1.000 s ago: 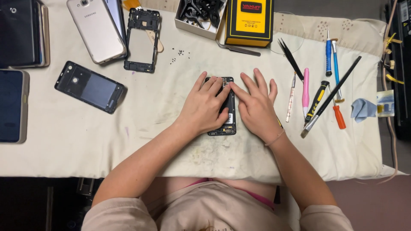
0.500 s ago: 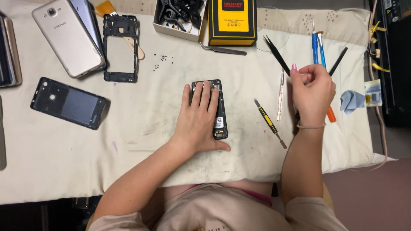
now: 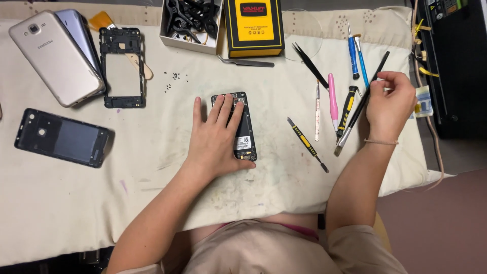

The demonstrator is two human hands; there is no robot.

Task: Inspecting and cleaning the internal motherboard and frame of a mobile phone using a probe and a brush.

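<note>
My left hand (image 3: 218, 137) lies flat on an opened black phone (image 3: 245, 133) in the middle of the cloth. The fingers cover its upper part and the thumb rests at its lower edge, holding it down. My right hand (image 3: 391, 101) is at the right among the tools. Its fingers curl onto a long black tool (image 3: 374, 76) that lies slanted on the cloth. Beside that tool are a black-and-yellow screwdriver (image 3: 347, 107) and a pink tool (image 3: 333, 99).
A yellow-and-black pry tool (image 3: 306, 143), a thin metal pick (image 3: 317, 114), black tweezers (image 3: 309, 65) and blue screwdrivers (image 3: 355, 53) lie nearby. A yellow box (image 3: 253, 28) and a parts box (image 3: 190, 23) stand at the back. Phones (image 3: 56, 56), a frame (image 3: 122, 66), a back cover (image 3: 61, 137) and loose screws (image 3: 175, 78) lie to the left.
My right hand left the phone and moved right to the tools, now curling onto the long black tool. My left hand stayed on the phone. The camera view shifted.
</note>
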